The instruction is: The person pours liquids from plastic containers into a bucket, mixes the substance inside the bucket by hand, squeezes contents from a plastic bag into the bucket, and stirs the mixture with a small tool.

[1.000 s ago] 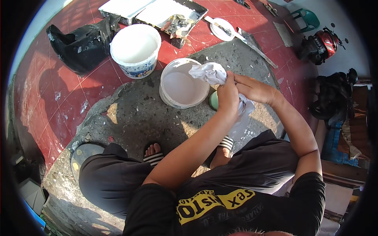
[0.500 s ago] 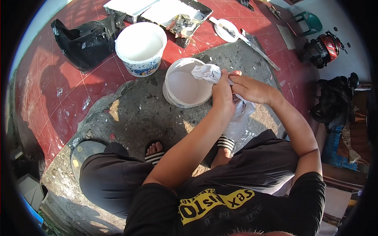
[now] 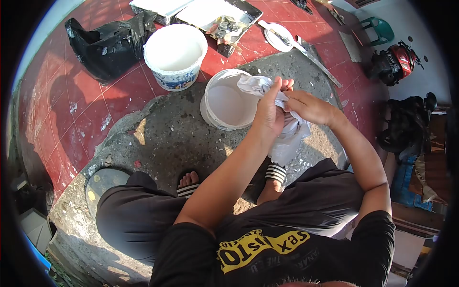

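A crumpled white cloth (image 3: 256,85) is bunched between my two hands, its end hanging over the rim of a paint-smeared white bucket (image 3: 228,125). My left hand (image 3: 270,111) holds it across the palm, thumb raised and fingertips showing past the cloth. From the right, my right hand (image 3: 310,108) grips the cloth with fingers curled against the left palm. More cloth hangs below the hands beside a whitish, plastic-looking piece (image 3: 287,149). Pale grey-white shows inside the bucket, but I cannot tell how much liquid it holds.
A larger white bucket (image 3: 176,76) with a blue patterned label stands behind. Near it are a black plastic bag (image 3: 112,50), a paint tray (image 3: 246,21), a round white lid (image 3: 278,38) and a long flat strip (image 3: 318,62). A red motorcycle (image 3: 399,62) is at far right.
My left hand has loosened a little, its palm turning more into view. The right hand has shifted slightly on the cloth. The whole view has moved slightly.
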`<state>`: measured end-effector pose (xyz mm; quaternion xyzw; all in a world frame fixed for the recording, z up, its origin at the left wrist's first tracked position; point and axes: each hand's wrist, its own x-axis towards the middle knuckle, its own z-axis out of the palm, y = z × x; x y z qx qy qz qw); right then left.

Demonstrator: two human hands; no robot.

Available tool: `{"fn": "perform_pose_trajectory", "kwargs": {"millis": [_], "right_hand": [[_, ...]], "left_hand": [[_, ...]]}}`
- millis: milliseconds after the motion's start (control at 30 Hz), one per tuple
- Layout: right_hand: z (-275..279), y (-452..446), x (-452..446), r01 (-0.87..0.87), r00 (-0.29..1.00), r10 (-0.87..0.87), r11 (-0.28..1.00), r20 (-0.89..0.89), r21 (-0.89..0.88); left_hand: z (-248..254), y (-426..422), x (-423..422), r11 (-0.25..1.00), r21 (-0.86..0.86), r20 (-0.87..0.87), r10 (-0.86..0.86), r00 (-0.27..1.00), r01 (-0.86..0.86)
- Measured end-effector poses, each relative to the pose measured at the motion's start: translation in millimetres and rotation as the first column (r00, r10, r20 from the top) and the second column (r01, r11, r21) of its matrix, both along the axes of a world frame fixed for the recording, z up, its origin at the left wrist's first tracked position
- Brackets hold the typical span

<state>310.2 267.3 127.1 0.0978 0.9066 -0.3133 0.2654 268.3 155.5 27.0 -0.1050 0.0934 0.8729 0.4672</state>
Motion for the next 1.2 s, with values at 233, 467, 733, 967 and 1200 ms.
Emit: {"fn": "perform_pose_trajectory", "kwargs": {"millis": [233,467,733,967,1200], "right_hand": [[-15,-2,-1,-0.065,0.997,0.068,0.996,0.047,-0.053],[-35,2,0,-0.088,0.996,0.084,0.99,-0.037,-0.11],[-16,0,-7,0.071,0.994,-0.063,0.994,0.09,-0.082],[-21,1,-8,0.046,0.99,-0.031,0.993,0.136,-0.109],[-19,-11,-12,0.004,0.999,0.0,0.993,0.033,-0.121]], "left_hand": [[-1,-3,-3,0.965,-0.235,0.119,-0.092,0.989,0.118],[10,4,-6,0.887,-0.453,0.271,0.04,0.962,0.091],[-2,4,-8,0.989,-0.126,0.279,0.111,0.954,-0.078],[-7,-2,-16,0.987,-0.161,0.315,0.07,0.947,-0.019],[-2,1,-20,0.934,-0.356,0.361,0.099,0.927,0.039]]}}
